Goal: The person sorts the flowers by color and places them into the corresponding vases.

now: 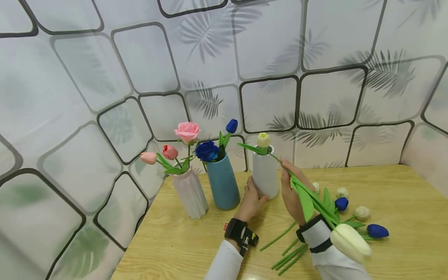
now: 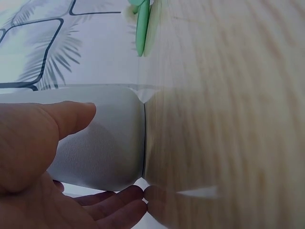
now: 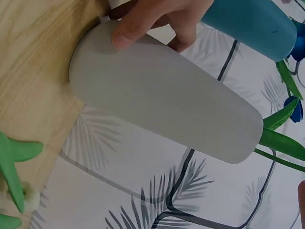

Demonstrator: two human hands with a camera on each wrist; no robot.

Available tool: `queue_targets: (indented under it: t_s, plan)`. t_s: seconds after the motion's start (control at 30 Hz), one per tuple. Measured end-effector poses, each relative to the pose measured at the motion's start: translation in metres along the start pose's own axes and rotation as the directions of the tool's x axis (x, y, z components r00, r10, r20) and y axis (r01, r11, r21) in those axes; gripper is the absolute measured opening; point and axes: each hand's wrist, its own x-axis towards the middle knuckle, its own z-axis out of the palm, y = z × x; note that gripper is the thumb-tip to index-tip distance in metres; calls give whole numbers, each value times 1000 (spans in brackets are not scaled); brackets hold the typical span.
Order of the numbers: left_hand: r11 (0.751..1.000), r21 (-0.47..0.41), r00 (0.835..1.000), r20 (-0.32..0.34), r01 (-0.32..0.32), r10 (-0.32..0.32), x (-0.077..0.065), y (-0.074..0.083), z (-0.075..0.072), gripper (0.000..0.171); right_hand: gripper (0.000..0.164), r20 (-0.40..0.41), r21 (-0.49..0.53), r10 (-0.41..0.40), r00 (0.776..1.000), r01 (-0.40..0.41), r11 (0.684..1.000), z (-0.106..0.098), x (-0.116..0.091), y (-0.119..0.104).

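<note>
A white vase [image 1: 265,175] stands on the table, with a white tulip [image 1: 264,140] and its green leaf at the mouth. My left hand [image 1: 251,200] grips this vase low down, thumb on one side and fingers on the other. The left wrist view shows the thumb [image 2: 76,117] against the vase wall. My right hand [image 1: 294,190] pinches the green stem of another white tulip [image 1: 350,242]. That stem slants up to the vase mouth, its bloom hanging back over my right wrist. Only a fingertip [image 3: 302,198] of the right hand shows in the right wrist view.
Left of the white vase stand a blue vase [image 1: 224,182] with blue flowers and a pale ribbed vase [image 1: 190,192] with pink flowers. Several white and blue flowers, including a blue tulip [image 1: 377,231], lie at right on the wooden table [image 1: 175,249]. A patterned cloth [image 1: 210,50] hangs behind.
</note>
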Motion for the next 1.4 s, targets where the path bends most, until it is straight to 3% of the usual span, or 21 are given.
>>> queue_targets:
  t_s: [0.07, 0.17, 0.27, 0.4, 0.53, 0.63, 0.67, 0.73, 0.77, 0.83, 0.93, 1.0, 1.1, 1.27, 1.4]
  plan:
    - [1000, 0, 1000, 1, -10, 10, 0, 0, 0, 92, 35, 9, 9, -37, 999, 37, 999, 4, 3, 4]
    - [1000, -1, 1000, 13, -21, 21, -1, 0, -1, 92, 30, 33, -22, -79, 996, 80, 997, 8, 7, 11]
    - [1000, 7, 1000, 23, -21, 21, -1, 0, -2, 93, 25, 102, -86, -57, 993, 66, 994, 9, 11, 13]
    - [1000, 27, 999, 32, -3, 2, 1, -1, -1, 94, 34, 193, -211, 65, 979, -23, 977, 12, 15, 13]
    - [1000, 28, 999, 44, 3, -4, 1, -2, -2, 94, 26, 292, -309, 182, 939, -87, 947, 18, 20, 19]
    - [1000, 22, 999, 50, -5, 3, 0, -2, -3, 93, 22, 386, -391, 93, 918, 71, 918, 21, 24, 25]
    - [1000, 21, 999, 51, -6, 5, 0, -2, -3, 93, 21, 397, -425, 39, 917, 146, 893, 22, 25, 28]
    - [1000, 19, 999, 47, -13, 12, 1, -3, -3, 93, 21, 409, -504, -67, 910, 287, 815, 24, 28, 31]
    - [1000, 17, 999, 47, -14, 13, 1, -3, -3, 93, 20, 403, -528, -91, 911, 312, 790, 25, 29, 33]
    - [1000, 15, 999, 46, -12, 11, 2, -3, -3, 93, 16, 369, -544, -59, 927, 267, 795, 28, 32, 34]
    - [1000, 18, 999, 44, -5, 5, 1, -3, -3, 93, 16, 358, -522, 136, 924, 77, 849, 31, 36, 31]
    - [1000, 24, 999, 47, 1, -2, 1, -3, -3, 93, 18, 358, -510, 292, 887, -76, 857, 33, 39, 30]
    - [999, 34, 999, 50, -6, 4, 1, -3, -3, 93, 27, 380, -544, 451, 807, -199, 815, 37, 45, 29]
    - [998, 56, 999, 52, -16, 14, 2, -3, -3, 94, 35, 398, -611, 572, 717, -258, 749, 44, 51, 32]
    - [998, 69, 998, 56, 10, -13, 3, -3, -2, 94, 38, 430, -656, 630, 647, -255, 710, 44, 56, 34]
